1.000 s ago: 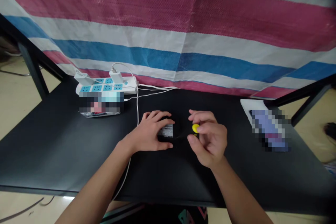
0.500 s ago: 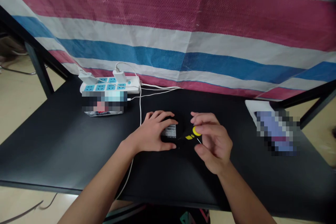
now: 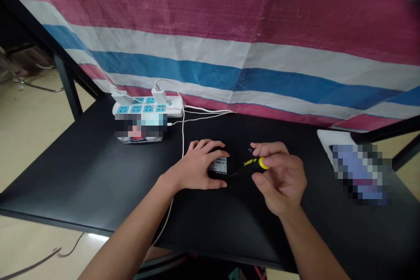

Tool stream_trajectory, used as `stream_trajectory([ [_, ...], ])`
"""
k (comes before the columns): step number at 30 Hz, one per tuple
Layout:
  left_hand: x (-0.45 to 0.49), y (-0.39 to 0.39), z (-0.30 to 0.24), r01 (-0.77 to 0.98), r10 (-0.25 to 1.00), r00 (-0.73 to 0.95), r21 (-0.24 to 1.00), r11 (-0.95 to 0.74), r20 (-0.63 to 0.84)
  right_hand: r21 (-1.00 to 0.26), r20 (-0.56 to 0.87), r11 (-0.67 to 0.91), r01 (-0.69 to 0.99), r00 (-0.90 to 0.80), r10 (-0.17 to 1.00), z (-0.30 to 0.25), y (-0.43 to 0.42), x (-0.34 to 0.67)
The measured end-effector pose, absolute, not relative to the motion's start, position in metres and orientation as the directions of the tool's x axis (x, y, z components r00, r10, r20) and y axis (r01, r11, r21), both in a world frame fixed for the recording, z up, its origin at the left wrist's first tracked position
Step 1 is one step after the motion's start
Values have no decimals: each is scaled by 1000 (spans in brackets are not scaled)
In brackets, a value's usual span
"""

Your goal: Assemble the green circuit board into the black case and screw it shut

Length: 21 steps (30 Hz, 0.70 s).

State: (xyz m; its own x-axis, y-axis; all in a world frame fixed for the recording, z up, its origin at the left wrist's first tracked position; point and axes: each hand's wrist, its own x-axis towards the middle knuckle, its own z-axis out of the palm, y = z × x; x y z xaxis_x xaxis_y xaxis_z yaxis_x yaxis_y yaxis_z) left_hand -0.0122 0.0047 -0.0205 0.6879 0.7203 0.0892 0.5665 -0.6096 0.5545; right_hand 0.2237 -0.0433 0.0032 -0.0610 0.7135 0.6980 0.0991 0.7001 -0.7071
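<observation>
Striped woven tarpaulin (image 3: 229,39) in red, white and blue hangs behind the black tabletop (image 3: 82,183), with a beige floor (image 3: 33,118) showing past its left edge. Toward the back of the tabletop sits a white power strip (image 3: 147,108) with blue sockets, holding two white chargers (image 3: 120,97) whose white cables (image 3: 183,140) trail across the surface. In front of the strip lies a foil-edged packet (image 3: 139,136), its face too blurred to read. Off to your right, a blurred flat object (image 3: 359,175) rests on a white sheet (image 3: 328,142), and you cannot tell what it is.

Near the middle of the tabletop, your left hand (image 3: 193,170) covers a small black box (image 3: 217,170) carrying a white barcode label, its fingers (image 3: 210,144) curled over the top and pressing it down. Your right hand (image 3: 282,179) is clenched around a yellow-and-black screwdriver (image 3: 259,163), pinching the handle between thumb and fingers, with its thin dark shaft pointing at the box. Whether the tip touches the box is hard to tell.

As far as you can see, the box remains whole, with no part lifted away. Two tiny pale specks (image 3: 250,150) lie just above the screwdriver, too small to identify.
</observation>
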Motion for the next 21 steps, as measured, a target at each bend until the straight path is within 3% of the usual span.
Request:
stream_trajectory([
  [4, -12, 5, -22, 567, 722, 685, 550, -613, 97, -755, 644, 652, 70, -115, 757, 3, -44, 222],
  [7, -13, 5, -23, 565, 721, 686, 555, -610, 95, -708, 694, 699, 102, -84, 715, 1, -44, 222],
  [11, -13, 4, -23, 564, 721, 686, 556, -610, 95, -723, 668, 685, 86, -164, 726, 0, -43, 223],
  [21, -12, 4, -22, 569, 718, 690, 550, -612, 85, -656, 737, 740, 149, -86, 671, -3, -42, 220],
])
